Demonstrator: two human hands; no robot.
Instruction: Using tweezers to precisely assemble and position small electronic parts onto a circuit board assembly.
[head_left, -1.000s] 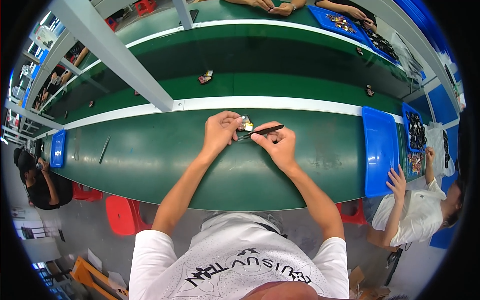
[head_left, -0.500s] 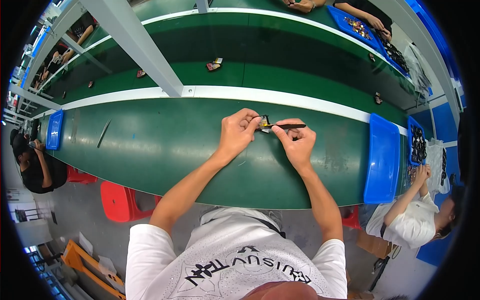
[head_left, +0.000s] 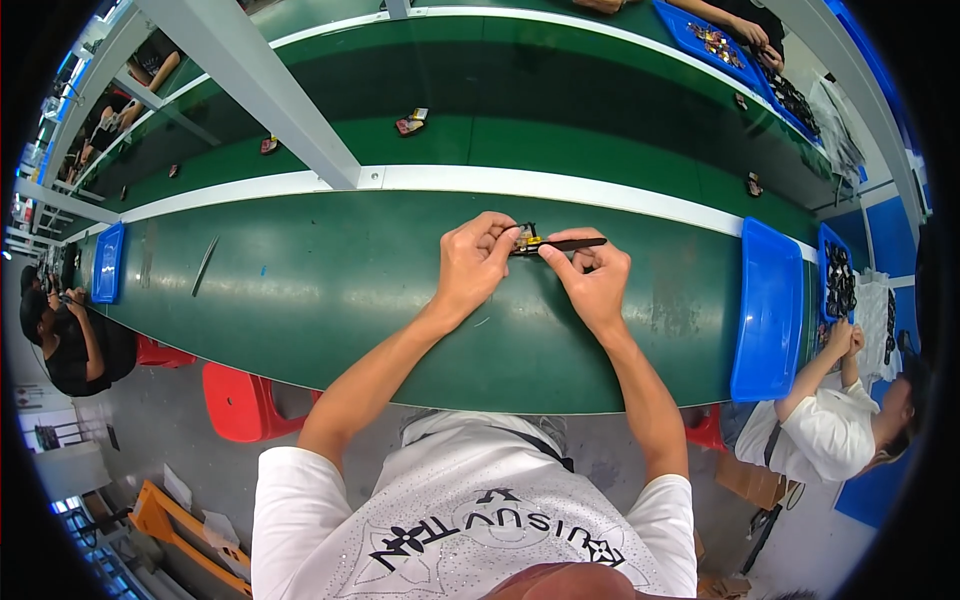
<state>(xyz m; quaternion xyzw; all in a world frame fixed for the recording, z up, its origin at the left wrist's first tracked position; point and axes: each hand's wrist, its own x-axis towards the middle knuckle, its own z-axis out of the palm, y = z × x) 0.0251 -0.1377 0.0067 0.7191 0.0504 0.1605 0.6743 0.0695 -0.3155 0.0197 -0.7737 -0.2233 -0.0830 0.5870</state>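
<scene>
Right hand [head_left: 597,284] around tweezers [head_left: 578,243], shirtfront [head_left: 480,500] lettered.

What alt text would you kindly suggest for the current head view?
A person's left-hand grip holds a small dark part with yellow on it, while the right-hand grip holds a slim black tool at it, over a green table. A blue tray lies to the right, near a co-worker in white.

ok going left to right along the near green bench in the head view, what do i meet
Small blue tray → thin silvery tool → left hand → small part → right hand → large blue tray
</scene>
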